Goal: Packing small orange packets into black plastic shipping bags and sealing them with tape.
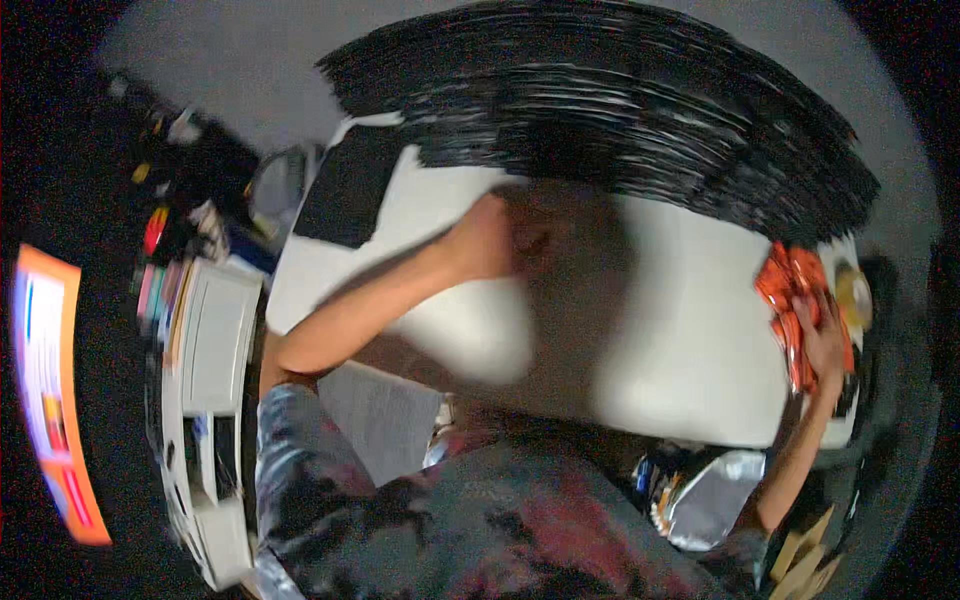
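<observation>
My left hand (487,236) is over the middle of a white table (697,315), blurred, its fingers lost in a dark shadow; whether it holds anything cannot be told. At the table's right end, my right hand (823,337) lies on several shiny orange-red plastic packets (787,281), fingers spread across them; its grip on them is unclear. Rows of glossy black packets or strips (600,97) are heaped in a wide arc along the far side. A flat black sheet or panel (349,187) lies at the far left corner of the table.
A roll of yellowish tape (853,296) is beside the orange packets. White drawers (221,337) stand left of the table, with a lit screen (49,397) farther out. Below the near right edge is a bin or bag with a shiny lining (716,499), near cardboard pieces (802,559).
</observation>
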Tool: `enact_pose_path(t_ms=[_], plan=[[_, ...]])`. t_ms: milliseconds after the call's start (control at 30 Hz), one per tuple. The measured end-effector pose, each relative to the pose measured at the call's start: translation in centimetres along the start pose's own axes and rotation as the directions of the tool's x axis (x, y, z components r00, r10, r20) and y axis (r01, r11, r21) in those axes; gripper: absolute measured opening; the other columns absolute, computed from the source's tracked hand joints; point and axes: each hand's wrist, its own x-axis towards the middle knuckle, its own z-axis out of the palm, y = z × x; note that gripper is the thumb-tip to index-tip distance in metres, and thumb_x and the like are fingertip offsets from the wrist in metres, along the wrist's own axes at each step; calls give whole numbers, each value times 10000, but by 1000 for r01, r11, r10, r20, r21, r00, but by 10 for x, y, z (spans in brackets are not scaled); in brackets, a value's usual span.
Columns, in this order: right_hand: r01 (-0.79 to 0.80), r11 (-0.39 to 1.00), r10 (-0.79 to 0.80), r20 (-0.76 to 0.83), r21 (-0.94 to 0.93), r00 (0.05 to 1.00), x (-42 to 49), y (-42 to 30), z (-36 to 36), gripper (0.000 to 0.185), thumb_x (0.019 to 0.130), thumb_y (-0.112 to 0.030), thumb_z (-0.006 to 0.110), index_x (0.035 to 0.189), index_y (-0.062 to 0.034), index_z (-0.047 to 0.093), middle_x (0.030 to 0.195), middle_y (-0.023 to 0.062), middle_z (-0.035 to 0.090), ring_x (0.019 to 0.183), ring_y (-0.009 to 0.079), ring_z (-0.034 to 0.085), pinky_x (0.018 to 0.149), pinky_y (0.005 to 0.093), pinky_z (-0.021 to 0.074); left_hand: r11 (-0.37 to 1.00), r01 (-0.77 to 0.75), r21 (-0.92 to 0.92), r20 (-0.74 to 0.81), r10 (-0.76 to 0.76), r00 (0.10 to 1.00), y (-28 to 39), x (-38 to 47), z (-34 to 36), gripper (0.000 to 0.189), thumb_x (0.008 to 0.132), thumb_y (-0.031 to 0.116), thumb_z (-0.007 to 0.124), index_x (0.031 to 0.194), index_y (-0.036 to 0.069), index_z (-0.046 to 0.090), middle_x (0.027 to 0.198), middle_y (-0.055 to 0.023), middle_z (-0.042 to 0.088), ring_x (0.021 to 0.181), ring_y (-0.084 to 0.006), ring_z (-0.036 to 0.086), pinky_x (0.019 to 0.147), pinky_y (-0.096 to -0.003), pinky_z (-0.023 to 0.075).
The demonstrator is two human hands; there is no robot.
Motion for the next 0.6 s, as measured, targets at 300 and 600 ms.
enact_pose_path(t_ms=[300,600], plan=[[7,999,-5,43,-41,999,12,14,3,867,942,-666,573,1526,-37,453,1596,231,393,1489,398,346,1235,455,257,575,807,136,-299,-753,587,-98,-124,-95,392,952,243,597,1262,18,681,1216,-246,689,1059,-419,686,935,-431,551],[20,999,-19,30,-33,999,13,11,9,847,946,-641,593,1519,-31,460,1573,229,431,1471,389,380,1220,438,289,468,725,506,-190,-759,623,-154,-193,-47,455,1070,310,452,1388,23,606,1486,-233,530,1392,-434,474,1109,-602,402]])
